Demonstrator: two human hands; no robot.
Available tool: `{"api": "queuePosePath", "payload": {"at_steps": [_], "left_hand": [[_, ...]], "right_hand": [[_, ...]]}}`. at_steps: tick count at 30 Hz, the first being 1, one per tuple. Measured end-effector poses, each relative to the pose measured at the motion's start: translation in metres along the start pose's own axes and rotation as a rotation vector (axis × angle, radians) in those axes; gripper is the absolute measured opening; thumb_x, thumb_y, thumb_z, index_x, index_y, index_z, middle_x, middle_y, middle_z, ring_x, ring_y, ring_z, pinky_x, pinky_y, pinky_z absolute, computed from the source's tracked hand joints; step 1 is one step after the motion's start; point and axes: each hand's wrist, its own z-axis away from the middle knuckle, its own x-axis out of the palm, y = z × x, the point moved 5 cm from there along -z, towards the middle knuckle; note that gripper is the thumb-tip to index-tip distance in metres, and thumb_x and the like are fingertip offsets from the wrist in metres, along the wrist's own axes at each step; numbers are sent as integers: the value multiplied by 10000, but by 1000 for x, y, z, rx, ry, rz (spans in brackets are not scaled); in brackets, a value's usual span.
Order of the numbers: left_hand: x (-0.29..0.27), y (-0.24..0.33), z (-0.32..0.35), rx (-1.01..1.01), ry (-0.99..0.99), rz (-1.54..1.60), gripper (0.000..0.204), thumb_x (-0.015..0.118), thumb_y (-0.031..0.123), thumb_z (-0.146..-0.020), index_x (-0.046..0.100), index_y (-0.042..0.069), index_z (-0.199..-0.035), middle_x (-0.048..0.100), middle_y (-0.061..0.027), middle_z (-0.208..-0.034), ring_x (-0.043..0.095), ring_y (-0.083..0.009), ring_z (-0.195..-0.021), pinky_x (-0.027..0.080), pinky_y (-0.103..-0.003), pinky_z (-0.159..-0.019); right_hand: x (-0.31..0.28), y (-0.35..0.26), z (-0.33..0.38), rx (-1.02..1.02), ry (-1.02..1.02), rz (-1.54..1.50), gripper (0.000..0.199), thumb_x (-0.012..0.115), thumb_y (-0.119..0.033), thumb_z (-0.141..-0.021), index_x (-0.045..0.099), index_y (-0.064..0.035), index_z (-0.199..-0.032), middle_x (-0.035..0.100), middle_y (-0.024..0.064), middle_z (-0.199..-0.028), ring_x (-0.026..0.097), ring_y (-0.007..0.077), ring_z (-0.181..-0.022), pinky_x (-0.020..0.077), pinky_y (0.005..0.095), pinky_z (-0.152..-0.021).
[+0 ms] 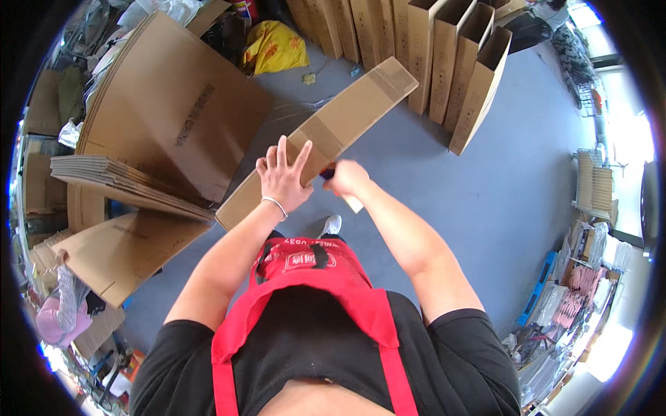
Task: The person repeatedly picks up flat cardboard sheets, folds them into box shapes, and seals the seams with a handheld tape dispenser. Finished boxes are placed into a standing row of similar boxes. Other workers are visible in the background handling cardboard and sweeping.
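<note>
A long, narrow brown cardboard box (357,104) stands on edge in front of me, running from near left to far right. Bands of shiny tape cross its top around the middle and at the far end. My left hand (284,177) lies on its top with fingers spread, pressing on the cardboard near the middle band. Close to the box's right side, my right hand (348,179) is closed round a small hand tool (354,203). A dark and orange part and a pale end stick out of the fist; the fingers hide the rest.
Tall narrow boxes (479,90) stand in a row at the back. Large flattened cardboard sheets (173,104) lean at left, beside a folded stack (118,177). A yellow bag (276,48) lies behind. Another person (64,312) is at the far left. Wrapped goods (579,291) line the right.
</note>
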Motion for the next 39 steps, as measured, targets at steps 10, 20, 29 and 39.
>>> {"api": "queuePosePath", "payload": {"at_steps": [10,20,29,39], "left_hand": [[0,-75,32,-94,-259,1072,481,670,293,-1035,590,17,-1421,621,-175,-1366,607,-309,-1235,475,-417,-1091],[-37,-124,71,-372,-1299,2113,339,669,255,-1045,695,-23,-1237,738,-80,-1125,716,-175,-967,593,-326,-923],[-50,-166,82,-347,-1465,1969,349,707,293,-1015,706,-16,-1176,751,-126,-1090,727,-230,-998,593,-381,-950],[-47,-168,124,-555,-1639,2172,181,696,168,-1025,722,-5,-1069,708,-8,-826,630,-63,-684,524,-194,-636]], "right_hand": [[28,-48,201,-291,458,-440,660,804,-185,-741,671,-154,-1387,711,173,-1130,704,308,-1017,556,400,-938],[54,-163,223,-473,597,-508,691,851,-147,-795,626,-245,-1441,638,189,-1161,653,364,-996,568,427,-910],[56,-191,218,-500,461,-438,672,870,-142,-762,670,-244,-1396,624,197,-1231,636,386,-1081,548,440,-972],[69,-201,222,-519,435,-447,651,929,-182,-723,718,-223,-1337,671,152,-1069,678,325,-948,582,400,-828]]}}
